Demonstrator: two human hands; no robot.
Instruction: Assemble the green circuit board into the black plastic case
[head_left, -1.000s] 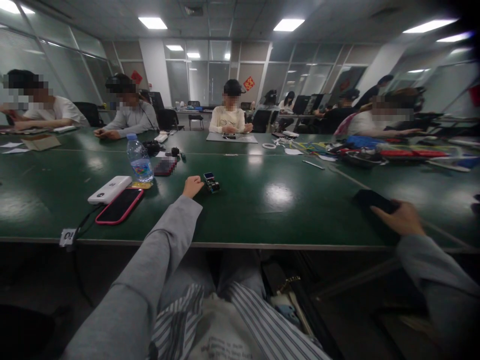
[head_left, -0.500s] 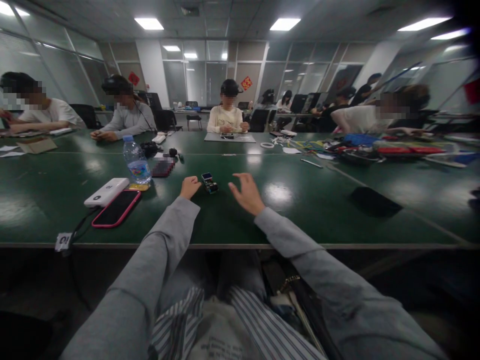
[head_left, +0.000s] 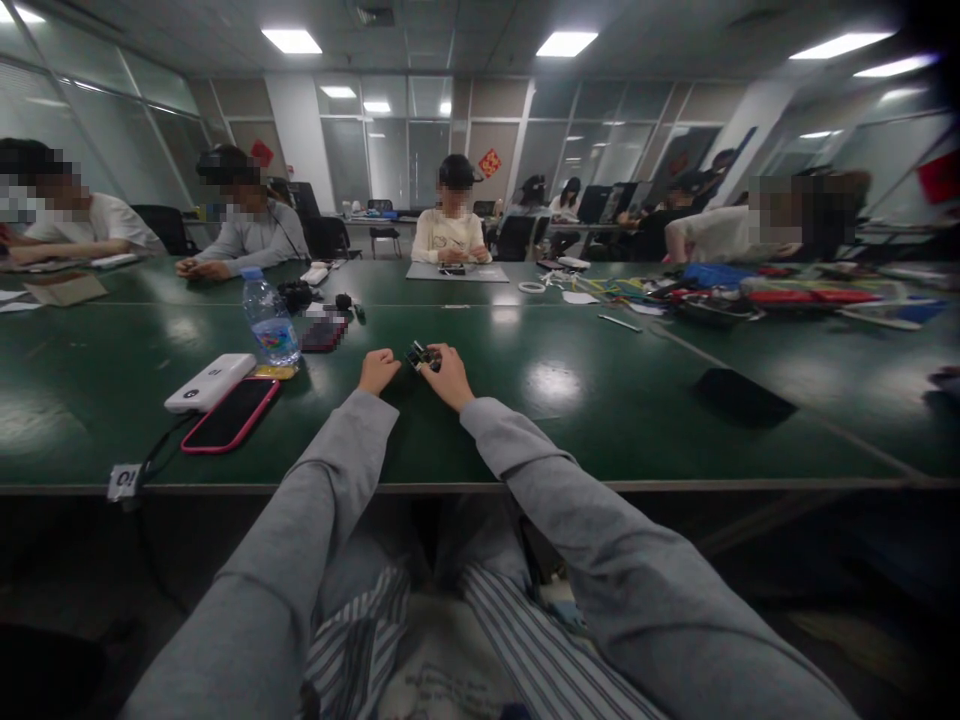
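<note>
In the head view, a small circuit-board gadget [head_left: 417, 354] sits in front of me at the middle of the green table [head_left: 637, 440]. It has dark and pale parts, and its right side is covered by my fingers. My right hand [head_left: 447, 378] is closed around that side, with thumb and fingers on the gadget, which looks tilted. Just to the left, my left hand [head_left: 379, 370] rests on the tabletop in a loose fist, apart from the gadget. Nothing shows in its curled fingers.
Left of my hands lie a pink-edged phone [head_left: 232, 415], a white power bank [head_left: 211, 382] with a cable, and a water bottle [head_left: 271, 325]. A dark flat cloth-like thing [head_left: 742, 398] lies at right. Tangled cables [head_left: 637, 290] spread farther back. Several people sit around the table.
My right hand has moved left from beside the gadget and closed on it. The gadget has turned and tilted. My left hand has stayed in its fist at nearly the same place.
</note>
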